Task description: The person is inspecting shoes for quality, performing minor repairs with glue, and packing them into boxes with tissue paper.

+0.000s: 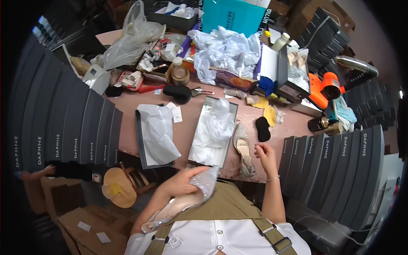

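Note:
My left hand [185, 182] is wrapped round a silver glittery pointed shoe [205, 182], held close to my apron at the table's front edge. The shoe's pale insole shows, its heel end towards my left forearm. Its mate, another silver shoe [242, 146], lies on the table with its toe pointing away from me. Just right of that shoe, my right hand [266, 158] hovers with loosely bent fingers and nothing visible in them. An open shoebox [233, 117] stuffed with white tissue paper [216, 123] sits left of the mate. Farther left is a dark box part [143, 163] lined with white paper [156, 134].
Tall stacks of dark shoeboxes flank me on the left [63, 114] and right [331, 170]. At the back stand a carton of crumpled tissue [229, 51], a glue jar [180, 74] and an orange heat gun [325, 87]. Black pads [262, 128] lie on the pink tabletop [127, 127].

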Demonstrator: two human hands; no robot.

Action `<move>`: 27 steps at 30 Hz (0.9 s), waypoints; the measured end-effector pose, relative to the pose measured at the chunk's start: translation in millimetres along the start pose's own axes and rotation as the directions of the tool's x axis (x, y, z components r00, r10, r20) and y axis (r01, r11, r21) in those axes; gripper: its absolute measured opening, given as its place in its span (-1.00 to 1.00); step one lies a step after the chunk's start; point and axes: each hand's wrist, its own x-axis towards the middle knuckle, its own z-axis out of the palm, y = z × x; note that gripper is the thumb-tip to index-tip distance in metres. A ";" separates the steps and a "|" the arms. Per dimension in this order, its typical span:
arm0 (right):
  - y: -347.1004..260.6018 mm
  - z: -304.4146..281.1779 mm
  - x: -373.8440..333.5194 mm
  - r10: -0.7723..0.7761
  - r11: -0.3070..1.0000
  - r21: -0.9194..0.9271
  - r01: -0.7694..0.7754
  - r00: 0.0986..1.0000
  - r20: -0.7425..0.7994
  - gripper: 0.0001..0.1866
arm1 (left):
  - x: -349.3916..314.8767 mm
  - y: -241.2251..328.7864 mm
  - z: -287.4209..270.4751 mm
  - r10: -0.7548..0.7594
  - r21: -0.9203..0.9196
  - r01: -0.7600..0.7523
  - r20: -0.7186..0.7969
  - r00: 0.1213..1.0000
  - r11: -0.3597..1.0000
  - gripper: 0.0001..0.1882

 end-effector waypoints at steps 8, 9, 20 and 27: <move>-8.2 17.4 118.1 -0.283 0.950 -0.109 0.293 0.954 0.098 -0.71 | 28.5 14.0 9.1 -0.133 -0.023 0.132 -0.032 0.991 0.991 -0.27; -13.6 25.7 129.1 -0.304 0.937 -0.156 0.313 0.949 0.079 -0.66 | 29.8 8.5 7.6 -0.066 -0.021 0.064 -0.068 0.996 0.998 -0.30; -31.5 37.9 223.4 -0.582 0.759 -0.430 0.489 0.806 -0.110 -0.63 | 49.6 -7.1 -22.4 -0.132 -0.200 0.112 -0.093 0.987 0.973 -0.34; -28.2 -43.3 302.4 -0.434 0.306 -0.919 0.248 0.896 0.097 -0.78 | 60.8 6.0 -23.1 -0.135 -0.034 0.133 -0.057 0.989 0.991 -0.33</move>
